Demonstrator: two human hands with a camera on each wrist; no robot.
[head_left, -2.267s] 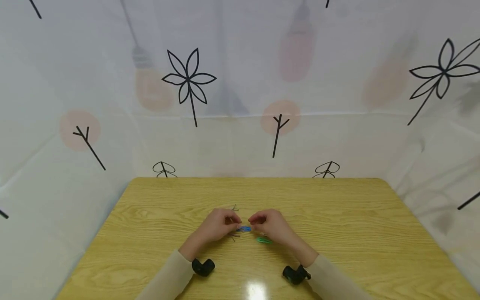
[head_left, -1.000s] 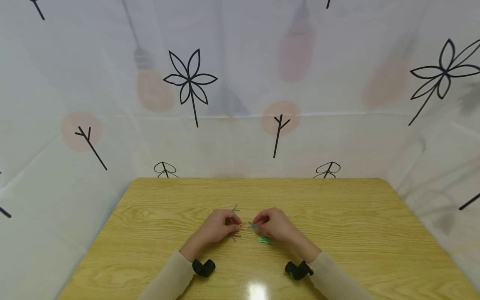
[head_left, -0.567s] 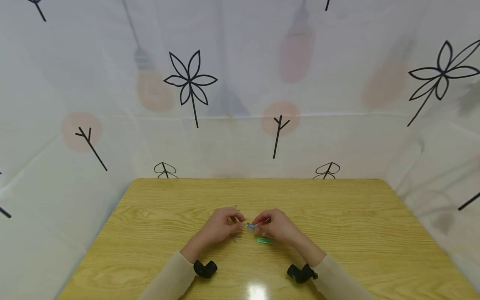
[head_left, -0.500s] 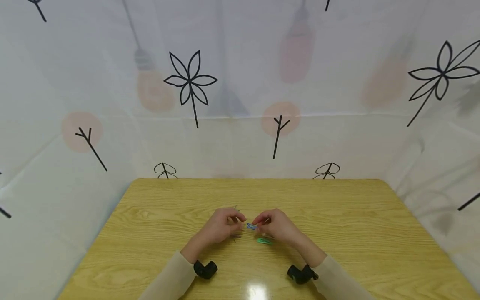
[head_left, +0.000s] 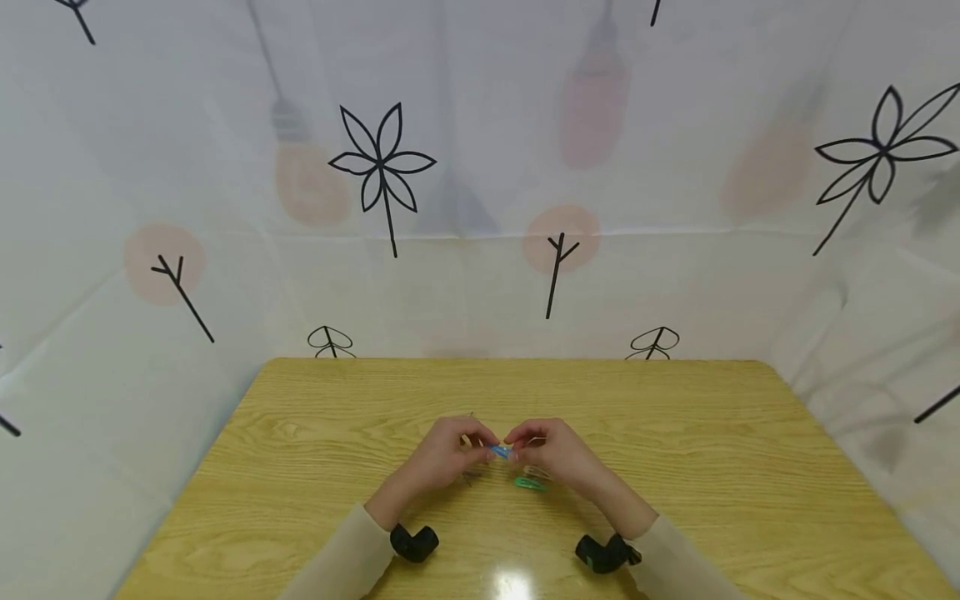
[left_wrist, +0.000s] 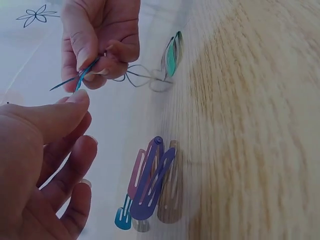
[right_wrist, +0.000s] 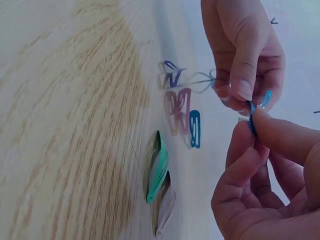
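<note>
Above the table (head_left: 315,408), the left hand (head_left: 442,457) and right hand (head_left: 553,452) both pinch the blue hair clip (head_left: 499,451), which looks splayed. Assessment: brace one end firmly, press evenly, avoid twisting the thin metal.

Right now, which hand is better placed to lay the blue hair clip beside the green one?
Probably the right hand: it pinches the blue clip and lies nearer the green clip on the table. The left hand, also at the blue clip, is farther away.
</note>
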